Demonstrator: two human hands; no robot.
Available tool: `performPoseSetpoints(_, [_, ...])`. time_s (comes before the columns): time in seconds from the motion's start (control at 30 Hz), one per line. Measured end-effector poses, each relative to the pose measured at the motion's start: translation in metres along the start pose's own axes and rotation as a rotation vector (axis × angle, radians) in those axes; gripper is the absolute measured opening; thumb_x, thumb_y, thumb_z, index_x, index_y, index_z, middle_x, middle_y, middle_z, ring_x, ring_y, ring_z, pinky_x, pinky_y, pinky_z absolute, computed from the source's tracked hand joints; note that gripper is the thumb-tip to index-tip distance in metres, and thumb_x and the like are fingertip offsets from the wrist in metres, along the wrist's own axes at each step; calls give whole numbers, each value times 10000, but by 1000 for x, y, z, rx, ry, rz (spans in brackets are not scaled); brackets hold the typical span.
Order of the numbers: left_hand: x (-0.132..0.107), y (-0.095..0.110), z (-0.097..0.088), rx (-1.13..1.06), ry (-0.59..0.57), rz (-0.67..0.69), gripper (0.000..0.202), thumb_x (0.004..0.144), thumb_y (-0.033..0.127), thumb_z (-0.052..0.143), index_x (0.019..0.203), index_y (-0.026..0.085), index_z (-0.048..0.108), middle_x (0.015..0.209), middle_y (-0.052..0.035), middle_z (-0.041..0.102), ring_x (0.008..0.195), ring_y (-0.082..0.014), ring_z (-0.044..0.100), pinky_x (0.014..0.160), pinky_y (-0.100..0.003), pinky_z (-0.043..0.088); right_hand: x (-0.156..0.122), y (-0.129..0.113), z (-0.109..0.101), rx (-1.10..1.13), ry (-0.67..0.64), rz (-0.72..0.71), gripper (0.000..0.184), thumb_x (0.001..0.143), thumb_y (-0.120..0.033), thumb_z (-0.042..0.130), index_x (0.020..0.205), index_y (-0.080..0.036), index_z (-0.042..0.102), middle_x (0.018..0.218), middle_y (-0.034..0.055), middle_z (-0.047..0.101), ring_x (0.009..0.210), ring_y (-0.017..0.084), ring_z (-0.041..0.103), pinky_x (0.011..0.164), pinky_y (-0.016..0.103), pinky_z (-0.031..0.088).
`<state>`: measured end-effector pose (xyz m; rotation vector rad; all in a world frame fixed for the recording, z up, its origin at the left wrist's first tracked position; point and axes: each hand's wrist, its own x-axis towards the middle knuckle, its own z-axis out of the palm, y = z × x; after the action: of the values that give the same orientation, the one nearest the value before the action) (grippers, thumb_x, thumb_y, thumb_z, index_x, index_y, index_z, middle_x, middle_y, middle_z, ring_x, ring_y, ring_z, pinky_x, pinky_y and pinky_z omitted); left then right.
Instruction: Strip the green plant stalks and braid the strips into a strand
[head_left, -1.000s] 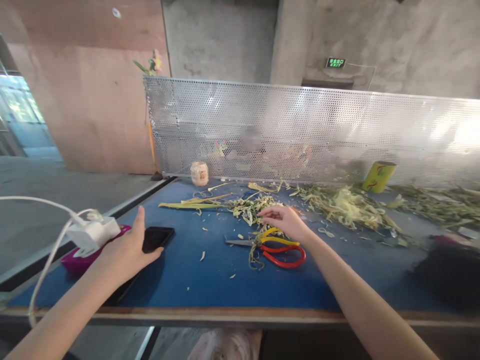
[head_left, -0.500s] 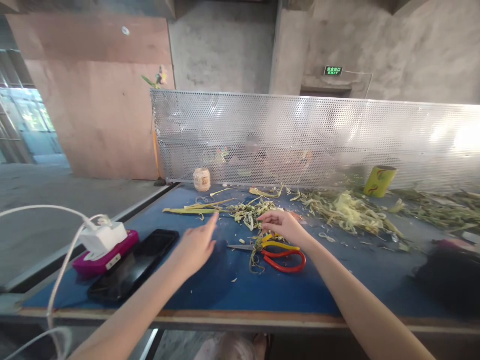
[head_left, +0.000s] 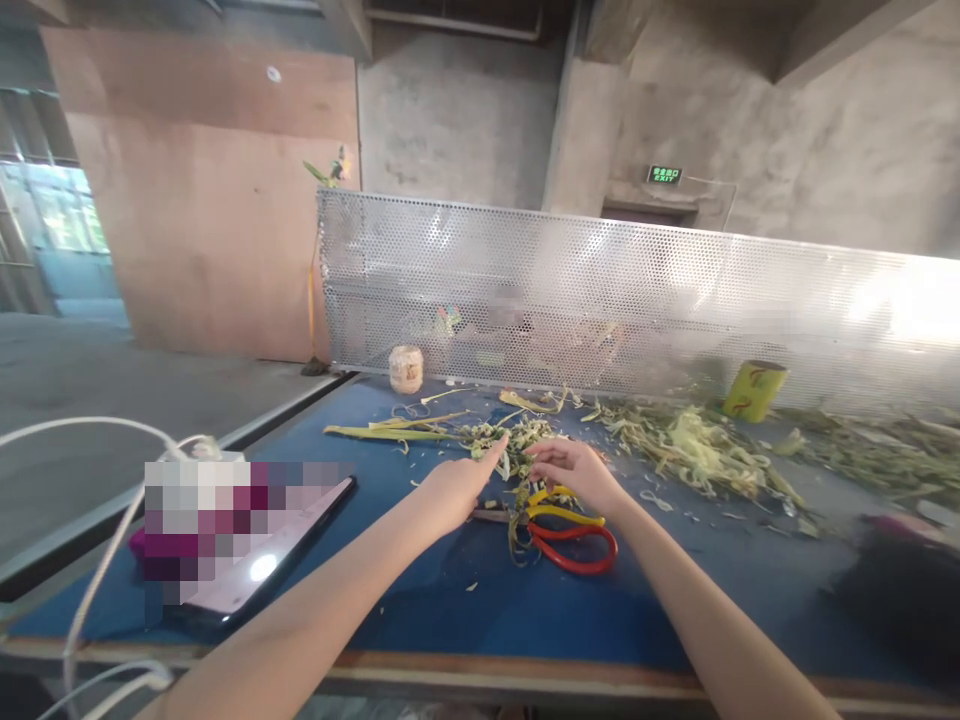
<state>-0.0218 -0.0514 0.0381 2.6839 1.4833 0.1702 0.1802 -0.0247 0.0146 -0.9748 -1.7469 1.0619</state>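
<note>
My left hand (head_left: 463, 486) reaches over the blue tabletop, index finger stretched out toward a heap of dried leaf scraps (head_left: 517, 432). No object shows in it, and its other fingers are mostly hidden. Across from it, my right hand (head_left: 576, 468) hovers at the heap's right edge with loosely bent, parted fingers. It appears to hold nothing. Just below lie scissors (head_left: 574, 550) with one red and one yellow handle loop; their blades point left, partly behind my left hand. A withered strand lies across the pivot. Long pale-green stalks (head_left: 390, 432) stretch left from the heap.
A phone (head_left: 281, 545), partly pixelated, lies at the left near a white cable (head_left: 97, 560). Toward the back stand a twine spool (head_left: 406, 370) and a yellow-green cylinder (head_left: 756, 390). Yellowish husks (head_left: 694, 450) spread rightward. A perforated metal panel (head_left: 487, 290) borders the table's back.
My left hand has moved right, from the stalks to the leaf heap. My right hand stays near the same spot. The phone's screen is now lit, and the view has tilted slightly.
</note>
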Motion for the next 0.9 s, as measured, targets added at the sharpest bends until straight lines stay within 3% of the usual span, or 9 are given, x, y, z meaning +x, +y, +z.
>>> performPoseSetpoints(0.2, [2,-10,14,-397,211,152,747,759,137,427,1378,236,19,1084,-74,618,927,-209,573,756,-310,422,-1,-4,3,7,21,-31,255,649,-273,647,871,-158,592,671,11,630,600,120,603,515,226,467])
performPoseSetpoints(0.27, [4,-8,18,-556,230,172,741,770,217,449,1378,234,25,1069,-77,621,912,-207,578,734,-310,432,0,-4,7,21,46,-65,243,649,-264,649,863,-160,595,668,11,627,609,123,606,513,227,471])
performPoseSetpoints(0.6, [11,-7,24,-1181,147,59,773,708,339,576,1339,137,177,930,-109,638,817,-212,607,734,-350,441,7,-12,32,89,47,-144,216,659,-242,649,857,-166,608,663,1,620,500,86,568,484,218,488])
performPoseSetpoints(0.77, [14,-10,28,-1316,139,90,786,627,238,657,1290,136,248,859,-72,611,668,-149,577,594,-279,421,11,-26,35,145,41,-125,223,642,-241,664,843,-170,599,588,-25,603,434,81,543,436,218,481])
performPoseSetpoints(0.9, [14,-11,29,-1321,115,88,811,610,192,664,1292,140,227,787,-34,605,558,-102,520,534,-251,395,18,-44,27,249,101,-203,225,632,-249,671,836,-178,607,643,-7,606,545,101,563,431,214,480])
